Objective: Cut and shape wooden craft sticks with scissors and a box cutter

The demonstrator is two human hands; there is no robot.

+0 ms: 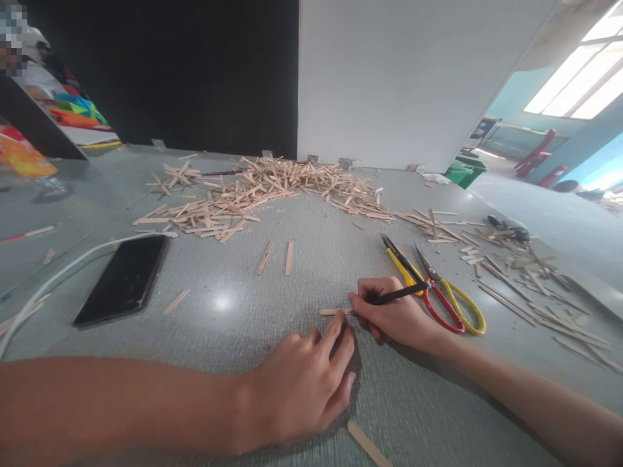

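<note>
My right hand (389, 314) is closed around a black pen (396, 295), with the tip resting on a small wooden stick (333, 312) that lies flat on the grey table (233, 337). My left hand (304, 379) lies just in front of that stick, fingers curled loosely and knuckles up, its fingertips close to the stick's near side. What the left fingers press on is hidden under the hand.
A big heap of wooden sticks (253, 191) spreads across the far table. Two loose sticks (277, 257) lie in the middle. A black phone (124, 279) with a white cable (58, 275) sits left. Yellow-handled cutters (402, 263) and red-and-yellow scissors (450, 301) lie right.
</note>
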